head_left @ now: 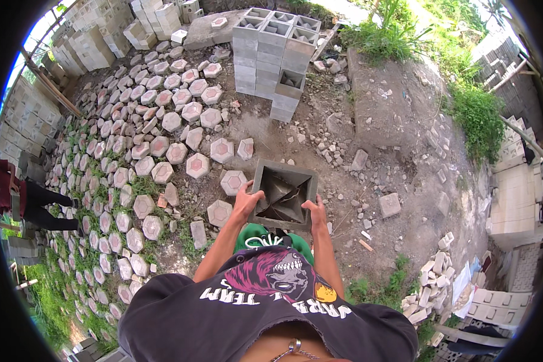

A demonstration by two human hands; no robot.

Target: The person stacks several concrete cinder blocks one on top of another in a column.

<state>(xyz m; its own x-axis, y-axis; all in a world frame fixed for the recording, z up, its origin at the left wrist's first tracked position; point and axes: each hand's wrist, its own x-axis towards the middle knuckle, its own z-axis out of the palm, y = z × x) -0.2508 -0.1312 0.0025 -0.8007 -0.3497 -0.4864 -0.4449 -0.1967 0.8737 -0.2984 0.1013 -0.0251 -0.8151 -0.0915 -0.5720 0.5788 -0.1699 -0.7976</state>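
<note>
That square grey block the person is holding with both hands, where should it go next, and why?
Probably a few steps forward, onto the stack of matching blocks. The left hand and right hand grip opposite sides of the hollow concrete block, carried off the ground. The stack ahead steps down on its near side, leaving a low spot where this one could sit.

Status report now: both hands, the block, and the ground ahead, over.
Left hand and right hand grip opposite sides of the square hollow concrete block. Block off the ground, opening up. Hexagonal pavers and rubble lie ahead; block stack beyond.
</note>
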